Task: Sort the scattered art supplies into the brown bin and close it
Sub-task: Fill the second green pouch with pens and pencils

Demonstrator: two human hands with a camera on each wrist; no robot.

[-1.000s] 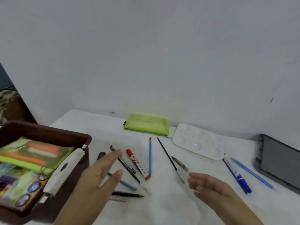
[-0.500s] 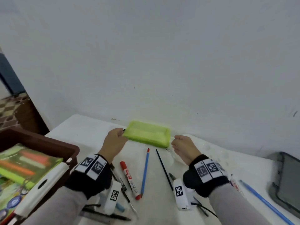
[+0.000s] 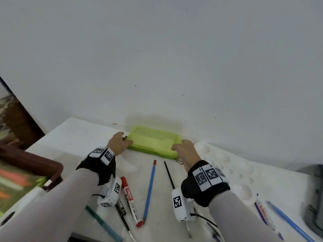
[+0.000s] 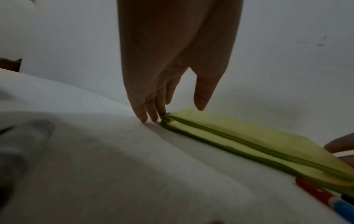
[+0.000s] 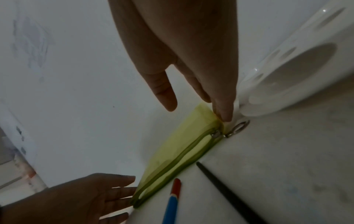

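Item in hand: flat lime-green zipped fabric pouch (image 3: 153, 143), lying on the white surface (image 3: 83, 135) against the wall, well apart from the bin.

Left hand (image 3: 117, 143): at the pouch's left end; fingers (image 4: 151, 112) straight and pressed together, tips on the surface touching the pouch's corner, thumb over its top. No pinch yet.

Right hand (image 3: 185, 151): at the pouch's right end beside its metal zip ring (image 5: 239, 126); fingers (image 5: 223, 109) straight, tips at the corner, thumb raised clear.

Stowed: brown plastic bin (image 3: 35, 163), left of the pouch, already holds colourful flat packs.

Outstanding, nearer than the pouch: red-capped white marker (image 3: 130, 196), blue pencil (image 3: 149, 189), thin black brush (image 3: 169, 174), teal pen (image 3: 103, 224). Right of the pouch: white plastic paint palette (image 3: 227, 165), blue pens (image 3: 286, 219).

Judgement: early stage; most supplies unsorted, bin not closed.
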